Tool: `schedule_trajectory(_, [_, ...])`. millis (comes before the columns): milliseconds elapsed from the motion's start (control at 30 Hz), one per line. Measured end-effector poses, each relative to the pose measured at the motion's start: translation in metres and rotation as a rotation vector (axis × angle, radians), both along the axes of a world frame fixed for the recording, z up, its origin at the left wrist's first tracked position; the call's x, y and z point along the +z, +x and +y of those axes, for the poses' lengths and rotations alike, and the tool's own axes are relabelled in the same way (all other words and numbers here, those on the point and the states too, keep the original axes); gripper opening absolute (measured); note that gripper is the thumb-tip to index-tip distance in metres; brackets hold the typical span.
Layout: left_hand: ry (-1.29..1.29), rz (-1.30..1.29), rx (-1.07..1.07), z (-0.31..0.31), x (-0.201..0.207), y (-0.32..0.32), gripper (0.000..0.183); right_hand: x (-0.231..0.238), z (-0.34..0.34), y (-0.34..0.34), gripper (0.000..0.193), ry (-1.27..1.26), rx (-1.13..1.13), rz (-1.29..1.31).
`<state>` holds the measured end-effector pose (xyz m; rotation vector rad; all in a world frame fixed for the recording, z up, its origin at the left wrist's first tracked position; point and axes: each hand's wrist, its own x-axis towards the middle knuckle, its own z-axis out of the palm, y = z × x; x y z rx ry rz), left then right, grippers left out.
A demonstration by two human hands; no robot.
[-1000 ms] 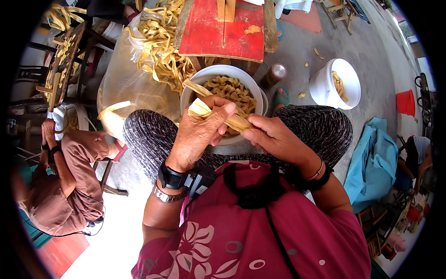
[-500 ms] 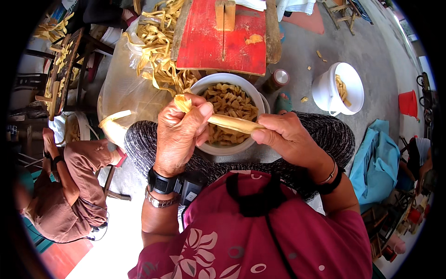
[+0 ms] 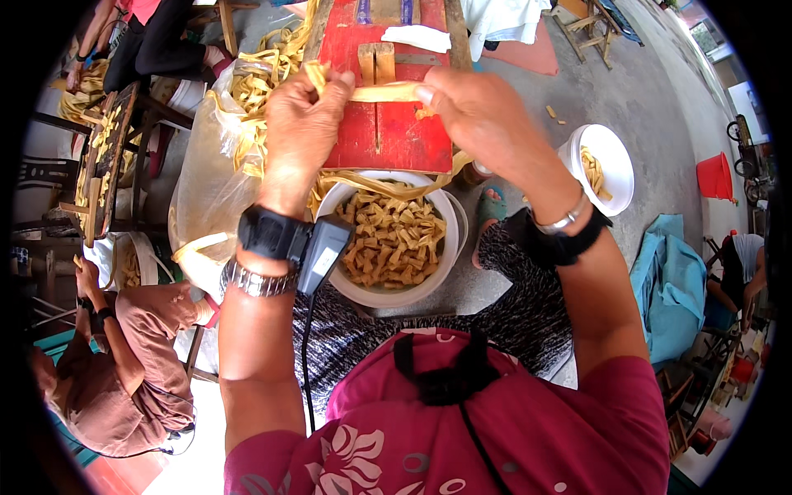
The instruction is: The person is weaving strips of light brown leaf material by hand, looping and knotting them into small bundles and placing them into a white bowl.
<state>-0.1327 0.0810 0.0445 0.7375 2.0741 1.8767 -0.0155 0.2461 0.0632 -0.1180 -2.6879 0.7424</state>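
One yellow strip (image 3: 388, 92), stretched nearly level above the red-topped bench (image 3: 412, 147), is shared by two hands. The left hand (image 3: 305, 115) is clenched around one end, with a short folded piece poking up above its fingers. The right hand (image 3: 474, 107) pinches the other end between thumb and fingers. Another length of strip (image 3: 396, 191) curves along the near end of the bench, above the bucket; because the right hand is blurred, I can't be sure whether it is part of the held one.

As for markings, two purple printed bands (image 3: 406, 11) at the bench's far end are too small to read, and the pink shirt (image 3: 511, 412) carries pale flowers and rings. A grey box (image 3: 324, 257) with one cable sits by the left wrist.

Counted: two white buckets stand near the person, one (image 3: 388, 303) between the knees with many short knotted pieces (image 3: 396, 239), too many to count, and one (image 3: 623, 157) to the right holding fewer pieces. There is one red bucket (image 3: 715, 176), one blue cloth (image 3: 660, 276), one split wooden peg (image 3: 377, 64) upright on the bench, and one white cloth (image 3: 417, 38) beyond it.
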Motion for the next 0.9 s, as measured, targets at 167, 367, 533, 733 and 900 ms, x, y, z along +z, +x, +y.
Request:
schedule_trajectory(167, [-0.316,0.252,0.13,-0.014,-0.014,0.016,0.019,-0.021,-0.009,0.017,0.022,-0.067,-0.002,-0.137])
schedule_trajectory(367, [-0.414,-0.092,-0.136,-0.065,-0.036,0.084,0.015,-0.017,-0.043,0.073,0.027,-0.466,0.166,-0.153])
schedule_trajectory(533, [-0.415,0.104,-0.379,-0.094,-0.106,0.117,0.026,-0.01,-0.087,0.086,0.023,-0.553,0.428,-0.053])
schedule_trajectory(733, [0.218,-0.98,-0.304,-0.08,-0.061,0.139,0.041,-0.025,-0.126,0.104,0.024,-0.713,0.635,-0.216])
schedule_trajectory(900, [0.287,-1.16,-0.304,-0.082,-0.036,0.124,0.036,-0.023,-0.132,0.116,0.026,-1.137,0.537,-0.35])
